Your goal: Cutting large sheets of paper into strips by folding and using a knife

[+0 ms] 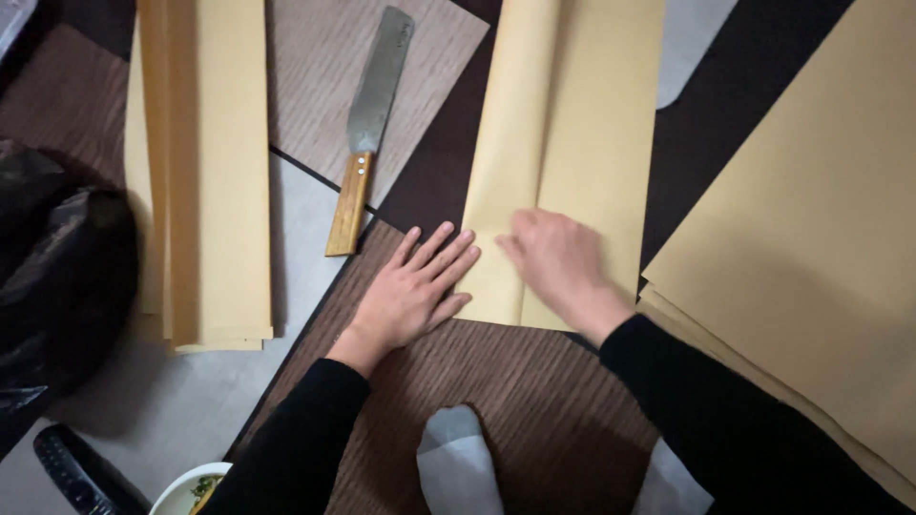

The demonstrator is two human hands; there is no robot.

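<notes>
A long folded sheet of tan paper (572, 124) lies on the patterned floor in front of me. My left hand (415, 286) rests flat with fingers spread, its fingertips touching the sheet's left edge near the lower corner. My right hand (558, 262) presses palm-down on the lower end of the same sheet, slightly blurred. Both arms wear black sleeves. Neither hand grips anything.
A broad knife (367, 133) with a wooden handle lies to the left of the sheet. A stack of folded tan sheets (215, 172) sits farther left, a pile of flat tan sheets (811, 238) at right. A black bag (57, 277), a remote (76, 472), a bowl (186, 488) and my socked foot (458, 463) are near.
</notes>
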